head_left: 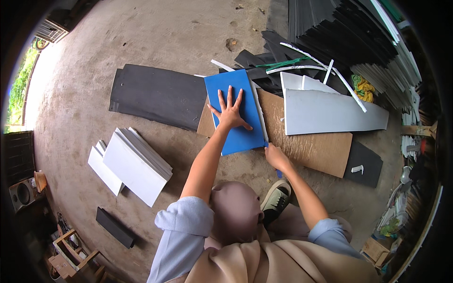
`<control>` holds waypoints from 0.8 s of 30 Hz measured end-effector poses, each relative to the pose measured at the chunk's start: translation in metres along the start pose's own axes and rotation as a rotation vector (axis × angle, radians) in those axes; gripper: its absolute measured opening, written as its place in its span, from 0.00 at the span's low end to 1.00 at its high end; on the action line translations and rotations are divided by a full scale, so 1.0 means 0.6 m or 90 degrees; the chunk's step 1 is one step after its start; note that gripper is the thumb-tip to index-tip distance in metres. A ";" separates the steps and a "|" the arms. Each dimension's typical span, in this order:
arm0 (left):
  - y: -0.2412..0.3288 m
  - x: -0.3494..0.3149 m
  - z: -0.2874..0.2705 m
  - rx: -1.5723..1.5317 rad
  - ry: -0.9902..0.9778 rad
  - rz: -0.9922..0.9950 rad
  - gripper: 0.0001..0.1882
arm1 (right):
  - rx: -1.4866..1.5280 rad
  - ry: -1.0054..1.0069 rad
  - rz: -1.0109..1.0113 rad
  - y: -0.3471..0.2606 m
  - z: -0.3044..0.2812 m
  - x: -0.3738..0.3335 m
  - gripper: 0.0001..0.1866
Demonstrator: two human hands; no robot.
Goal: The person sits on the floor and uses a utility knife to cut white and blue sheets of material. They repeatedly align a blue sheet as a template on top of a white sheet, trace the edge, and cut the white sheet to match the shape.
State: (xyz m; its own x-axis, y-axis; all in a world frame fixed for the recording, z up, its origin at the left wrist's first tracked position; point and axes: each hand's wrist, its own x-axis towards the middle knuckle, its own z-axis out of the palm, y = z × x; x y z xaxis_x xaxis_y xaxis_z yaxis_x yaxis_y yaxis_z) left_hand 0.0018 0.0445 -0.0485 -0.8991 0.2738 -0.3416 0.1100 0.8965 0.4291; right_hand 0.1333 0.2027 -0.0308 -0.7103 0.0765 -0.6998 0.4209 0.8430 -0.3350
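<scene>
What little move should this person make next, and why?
Probably draw the blue tool in the right hand just past the blue sheet's near right corner, with the left hand pressing flat. The tool is at that corner, a pale strip lies along the sheet's right edge, and the spread left hand seems to steady it.

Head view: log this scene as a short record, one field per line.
Left hand: spread flat on the blue rectangular panel
Right hand: closed around a slim blue tool at the panel's right edge; its type is unclear
Under panel: brown board
Left of panel: black sheet, lying flat
Right of panel: pale grey sheet, on the board
Lower left: stacked white sheets on the floor
</scene>
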 end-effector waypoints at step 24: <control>-0.006 -0.001 0.002 -0.011 0.010 0.011 0.70 | -0.052 0.209 -0.147 -0.178 -0.169 0.321 0.16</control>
State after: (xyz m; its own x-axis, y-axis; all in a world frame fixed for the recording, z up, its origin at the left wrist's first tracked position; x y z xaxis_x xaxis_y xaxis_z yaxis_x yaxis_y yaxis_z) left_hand 0.0025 0.0414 -0.0508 -0.9039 0.2831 -0.3206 0.1181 0.8856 0.4491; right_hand -0.1054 0.1814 -0.0658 -0.9288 0.0349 -0.3690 0.1924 0.8963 -0.3996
